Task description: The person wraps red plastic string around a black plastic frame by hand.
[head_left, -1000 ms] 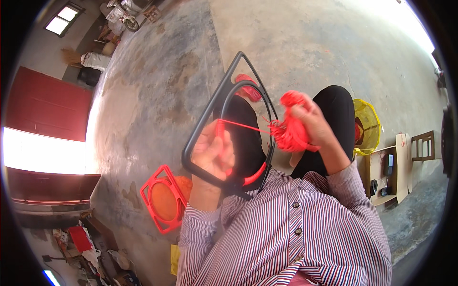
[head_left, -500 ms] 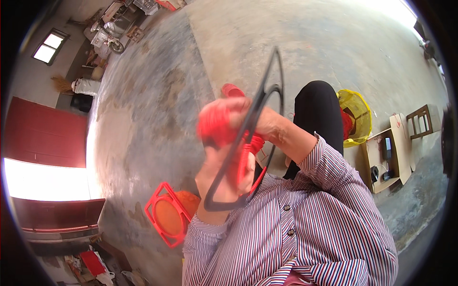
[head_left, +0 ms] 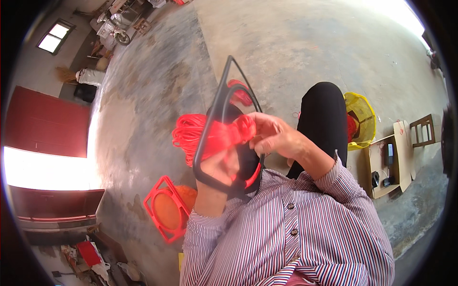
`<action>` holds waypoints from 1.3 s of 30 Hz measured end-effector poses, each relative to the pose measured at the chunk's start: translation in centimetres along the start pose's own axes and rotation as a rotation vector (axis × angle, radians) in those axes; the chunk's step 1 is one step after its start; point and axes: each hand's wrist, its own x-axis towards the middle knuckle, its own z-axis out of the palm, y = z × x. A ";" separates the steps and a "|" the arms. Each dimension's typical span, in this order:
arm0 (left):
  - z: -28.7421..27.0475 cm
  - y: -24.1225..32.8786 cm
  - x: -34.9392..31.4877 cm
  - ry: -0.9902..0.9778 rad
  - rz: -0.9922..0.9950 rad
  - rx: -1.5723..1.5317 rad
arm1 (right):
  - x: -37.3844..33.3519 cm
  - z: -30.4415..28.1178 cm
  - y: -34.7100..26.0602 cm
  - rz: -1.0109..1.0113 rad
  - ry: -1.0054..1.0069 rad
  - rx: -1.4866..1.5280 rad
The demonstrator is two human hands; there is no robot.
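A looped bundle of red cord (head_left: pixel 188 136) sticks out to the left from my left hand (head_left: pixel 219 167), whose fingers are closed around its lower side. At the bundle's narrow, bound right end is my right hand (head_left: pixel 279 138), with bent fingers against the cord. Any single strand between those fingers is too small to make out. Across the left hand and bundle stands a dark triangular frame (head_left: pixel 204 138) with a curved inner bar and a red lower part. What holds this frame is hidden. Beyond it, another red cord bundle (head_left: pixel 241 93) lies on the floor.
An orange-seated stool with a red frame (head_left: pixel 151 205) is at my lower left. Right of my black-trousered knee (head_left: pixel 324 112) stands a yellow basket (head_left: pixel 367 117) with red material inside. An open cardboard box (head_left: pixel 403 157) holds dark devices; a small wooden stool (head_left: pixel 422 131) is beside it.
The red bundle has swung out to the left and its loops now show. My right hand has moved from over the bundle to its right end. The dark frame's top has shifted left.
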 end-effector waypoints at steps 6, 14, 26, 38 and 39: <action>0.6 -0.5 0.3 0.112 0.022 0.092 | 0.0 2.9 -0.8 -0.082 0.247 0.052; -1.1 -0.3 -0.1 -0.094 -0.010 0.017 | 0.4 0.3 -4.4 -0.435 0.322 0.343; -4.0 1.0 0.1 -0.101 0.112 0.019 | -1.8 -5.2 2.0 0.084 0.514 -0.979; 1.1 -0.9 -1.5 -0.274 -0.156 -0.066 | 5.6 0.9 -2.0 -0.002 0.087 0.139; 1.6 -0.5 -1.3 -0.318 -0.222 -0.086 | 5.8 0.9 -2.0 -0.096 -0.107 0.010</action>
